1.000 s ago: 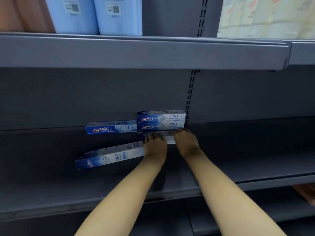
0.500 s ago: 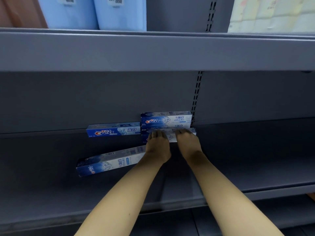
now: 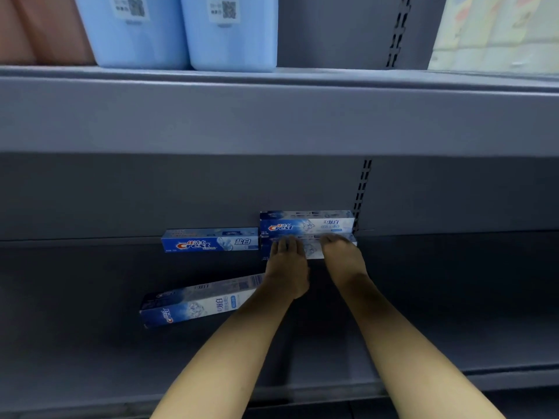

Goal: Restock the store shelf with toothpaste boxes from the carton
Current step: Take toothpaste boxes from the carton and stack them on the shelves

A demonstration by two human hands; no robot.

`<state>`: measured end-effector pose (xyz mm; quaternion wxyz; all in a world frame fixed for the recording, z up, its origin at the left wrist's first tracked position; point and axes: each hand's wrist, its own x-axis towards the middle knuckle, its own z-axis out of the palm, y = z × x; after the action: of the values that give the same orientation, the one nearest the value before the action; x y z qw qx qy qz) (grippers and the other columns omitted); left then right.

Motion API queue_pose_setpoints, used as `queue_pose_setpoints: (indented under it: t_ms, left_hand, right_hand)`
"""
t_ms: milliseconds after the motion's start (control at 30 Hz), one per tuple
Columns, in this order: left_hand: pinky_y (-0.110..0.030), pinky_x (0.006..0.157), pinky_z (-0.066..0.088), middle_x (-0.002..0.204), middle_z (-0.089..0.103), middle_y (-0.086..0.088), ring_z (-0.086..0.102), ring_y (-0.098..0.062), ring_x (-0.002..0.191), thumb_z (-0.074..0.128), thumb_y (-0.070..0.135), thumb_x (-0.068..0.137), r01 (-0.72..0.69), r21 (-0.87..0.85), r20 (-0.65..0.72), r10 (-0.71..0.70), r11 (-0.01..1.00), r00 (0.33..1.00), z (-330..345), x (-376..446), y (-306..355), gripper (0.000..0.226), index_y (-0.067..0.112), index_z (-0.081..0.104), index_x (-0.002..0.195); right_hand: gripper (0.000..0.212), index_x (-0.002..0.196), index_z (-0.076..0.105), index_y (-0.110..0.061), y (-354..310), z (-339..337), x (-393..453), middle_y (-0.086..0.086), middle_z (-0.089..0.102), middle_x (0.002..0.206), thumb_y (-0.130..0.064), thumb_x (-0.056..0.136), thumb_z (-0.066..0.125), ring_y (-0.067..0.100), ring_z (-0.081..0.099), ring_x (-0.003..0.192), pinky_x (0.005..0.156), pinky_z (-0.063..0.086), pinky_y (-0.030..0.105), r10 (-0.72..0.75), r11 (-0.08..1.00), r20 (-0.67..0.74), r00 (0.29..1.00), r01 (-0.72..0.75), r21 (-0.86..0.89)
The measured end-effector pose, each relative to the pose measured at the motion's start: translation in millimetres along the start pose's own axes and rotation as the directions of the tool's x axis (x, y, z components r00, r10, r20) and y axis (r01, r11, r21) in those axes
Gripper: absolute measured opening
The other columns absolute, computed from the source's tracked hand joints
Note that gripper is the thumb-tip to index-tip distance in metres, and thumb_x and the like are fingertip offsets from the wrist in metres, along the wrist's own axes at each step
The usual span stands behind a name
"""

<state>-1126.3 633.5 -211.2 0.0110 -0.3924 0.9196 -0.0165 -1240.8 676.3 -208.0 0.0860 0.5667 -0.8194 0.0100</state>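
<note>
On the grey shelf (image 3: 90, 343), a stack of blue-and-white toothpaste boxes stands against the back wall; the top box (image 3: 307, 223) is in full view. Both my hands reach to the front box (image 3: 311, 247) below it: my left hand (image 3: 286, 267) and my right hand (image 3: 343, 258) lie on it with fingers extended, pressing it toward the stack. Left of the stack a single toothpaste box (image 3: 210, 240) stands against the wall. Nearer me another box (image 3: 196, 302) lies loose at an angle. The carton is out of view.
The upper shelf (image 3: 272, 116) overhangs close above, carrying two light-blue packs (image 3: 181, 28), brownish packs at far left and pale patterned packs (image 3: 496, 31) at right. A slotted upright (image 3: 361, 195) runs down the back wall just right of the stack.
The front box has slid back against the stack under both hands. The view has shifted slightly; the other boxes have not moved.
</note>
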Motion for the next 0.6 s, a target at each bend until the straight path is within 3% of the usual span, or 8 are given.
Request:
queue_pose_setpoints:
  t_ms: [133, 267, 367, 467, 600]
  left_hand:
    - [-0.047, 0.119, 0.003, 0.157, 0.004, -0.015, 0.001, -0.034, 0.145, 0.033, 0.045, 0.099, -0.024, 0.037, 0.06, 0.021, 0.999, 0.998, -8.8, -1.7, -6.5, 0.073, 0.004, 0.003, 0.151]
    - [-0.048, 0.118, -0.003, 0.158, 0.002, -0.014, -0.004, -0.036, 0.145, 0.025, 0.055, 0.097, 0.037, 0.033, 0.061, -0.039, 0.999, 0.997, -13.4, -13.8, -20.7, 0.076, 0.006, 0.003, 0.151]
    - [-0.047, 0.119, -0.001, 0.159, 0.001, -0.014, -0.002, -0.035, 0.145, 0.022, 0.056, 0.097, 0.07, 0.017, 0.07, -0.071, 0.997, 0.995, -21.3, -28.8, -34.9, 0.077, 0.006, 0.002, 0.151]
    - [-0.046, 0.119, 0.0, 0.159, 0.001, -0.014, 0.0, -0.035, 0.145, 0.02, 0.057, 0.097, 0.057, 0.044, 0.059, -0.06, 0.997, 0.996, -31.1, -43.3, -55.2, 0.077, 0.005, 0.001, 0.151]
    - [-0.045, 0.119, 0.009, 0.158, 0.009, -0.016, 0.01, -0.036, 0.144, 0.024, 0.059, 0.096, 0.059, 0.049, 0.111, -0.064, 0.997, 0.992, -39.5, -67.6, -85.0, 0.08, 0.003, 0.008, 0.151]
  right_hand:
    - [0.038, 0.133, 0.045, -0.004, -2.7, -2.0, 1.3, 0.013, 0.053, 0.132, -0.001, 0.095, 0.043, 0.024, 0.054, 0.119, 0.092, 0.048, 0.029, 0.044, 0.998, 0.019, 0.999, -0.045, 0.038]
    - [0.042, 0.135, 0.042, 0.002, -12.1, -8.9, 1.4, 0.018, 0.048, 0.136, -0.002, 0.093, 0.048, 0.028, 0.047, 0.126, 0.094, 0.048, 0.035, 0.087, 0.994, 0.089, 0.992, -0.092, 0.052]
    - [0.046, 0.137, 0.041, 0.002, -17.8, -15.5, -1.1, 0.018, 0.043, 0.139, -0.006, 0.093, 0.05, 0.031, 0.037, 0.132, 0.104, 0.039, 0.038, 0.121, 0.992, 0.089, 0.989, -0.125, 0.034]
    - [0.036, 0.13, 0.047, 0.002, -28.3, -19.6, -5.8, 0.016, 0.05, 0.133, -0.011, 0.096, 0.042, 0.029, 0.041, 0.128, 0.11, 0.032, 0.036, 0.076, 0.995, -0.045, 0.996, -0.072, 0.072]
    - [0.03, 0.114, 0.062, -0.003, -54.0, -28.4, -16.1, 0.013, 0.06, 0.116, -0.019, 0.099, 0.041, 0.025, 0.054, 0.111, 0.097, 0.042, 0.033, -0.094, 0.974, -0.137, 0.986, 0.119, 0.191]
